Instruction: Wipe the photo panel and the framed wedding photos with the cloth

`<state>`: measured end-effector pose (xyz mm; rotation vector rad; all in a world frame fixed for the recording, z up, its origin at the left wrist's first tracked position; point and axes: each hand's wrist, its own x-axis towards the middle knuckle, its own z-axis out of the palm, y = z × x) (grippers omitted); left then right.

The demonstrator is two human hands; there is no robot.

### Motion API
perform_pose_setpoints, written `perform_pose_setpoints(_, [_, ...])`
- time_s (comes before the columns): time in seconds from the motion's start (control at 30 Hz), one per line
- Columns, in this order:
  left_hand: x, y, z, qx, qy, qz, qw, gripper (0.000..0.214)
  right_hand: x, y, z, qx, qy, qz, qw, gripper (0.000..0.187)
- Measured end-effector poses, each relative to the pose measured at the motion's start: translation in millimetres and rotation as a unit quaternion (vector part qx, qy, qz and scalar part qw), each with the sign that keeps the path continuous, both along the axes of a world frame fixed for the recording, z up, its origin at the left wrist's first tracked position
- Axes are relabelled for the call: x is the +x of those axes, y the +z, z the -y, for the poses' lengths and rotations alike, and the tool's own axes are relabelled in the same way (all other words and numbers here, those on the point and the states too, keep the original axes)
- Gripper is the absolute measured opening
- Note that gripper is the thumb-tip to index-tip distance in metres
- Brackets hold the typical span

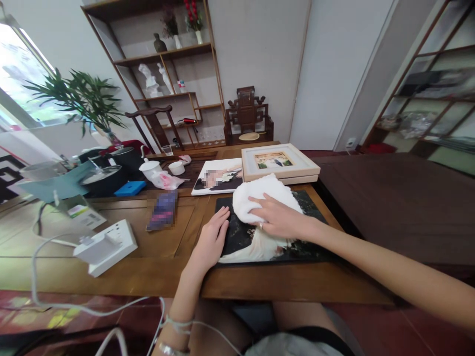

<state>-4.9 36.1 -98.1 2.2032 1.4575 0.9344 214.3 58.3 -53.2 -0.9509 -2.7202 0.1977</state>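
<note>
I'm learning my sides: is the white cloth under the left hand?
No, the white cloth is under the right hand, and the left hand is beside the cloth.

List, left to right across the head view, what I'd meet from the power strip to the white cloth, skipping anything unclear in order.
Power strip → white teapot → small white cup → left hand → white cloth.

Resting right hand (278,216) on white cloth (247,193) atop dark photo panel (241,237); laying left hand (212,238) at panel's left edge; on wooden worktop (260,286), near pale-framed picture (274,160).
</note>
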Motion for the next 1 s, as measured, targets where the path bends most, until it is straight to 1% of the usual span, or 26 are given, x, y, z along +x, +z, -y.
perform_pose_setpoints(0.1, [0, 0.4, 0, 0.0, -0.006, -0.004, 1.0, 0.041, -1, -2.9, 26, -0.009, 0.015, 0.012, 1.0, 0.035])
perform_pose_setpoints(0.2, [0, 0.9, 0, -0.002, -0.001, -0.008, 1.0, 0.041, 0, -3.2, 59, -0.037, 0.033, 0.015, 0.999, 0.039])
perform_pose_setpoints(0.3, [0, 0.9, 0, -0.004, 0.005, -0.007, 1.0, 0.041, 3, 0.3, 89, -0.074, 0.053, 0.012, 0.996, 0.035])
perform_pose_setpoints(0.37, [0, 0.5, 0, -0.005, 0.003, -0.006, 1.0, 0.041, 5, 3.0, 100, -0.087, 0.053, 0.007, 0.995, 0.032])
perform_pose_setpoints(0.4, [0, 0.3, 0, -0.004, 0.003, -0.005, 1.0, 0.041, 7, 3.8, 100, -0.088, 0.042, 0.004, 0.995, 0.032])
perform_pose_setpoints(0.47, [0, 0.0, 0, -0.003, 0.003, -0.004, 1.0, 0.041, 10, 3.6, 91, -0.08, -0.003, -0.004, 0.997, 0.033])
perform_pose_setpoints(0.6, [0, 0.1, 0, -0.001, 0.002, 0.004, 1.0, 0.04, 14, -1.4, 50, -0.025, -0.089, -0.005, 0.996, 0.041])
perform_pose_setpoints(0.7, [1, 1.5, 1, 0.001, 0.004, 0.01, 1.0, 0.04, 10, -4.0, 28, 0.012, -0.108, 0.01, 0.994, 0.039])
perform_pose_setpoints(0.73, [1, 2.3, 2, 0.007, 0.003, 0.016, 1.0, 0.041, 7, -4.4, 26, 0.015, -0.1, 0.015, 0.995, 0.038])
perform_pose_setpoints(0.8, [2, 4.4, 5, 0.024, 0.005, 0.034, 0.999, 0.044, -1, -4.7, 31, 0.01, -0.06, 0.016, 0.998, 0.037])
perform_pose_setpoints(0.9, [2, 7.7, 10, 0.038, 0.013, 0.055, 0.998, 0.047, -11, -4.8, 48, -0.006, 0.044, 0.003, 0.999, 0.037])
perform_pose_setpoints(1.0, [2, 9.7, 14, 0.036, 0.025, 0.057, 0.997, 0.05, -13, -3.8, 62, -0.029, 0.164, -0.008, 0.986, 0.032])
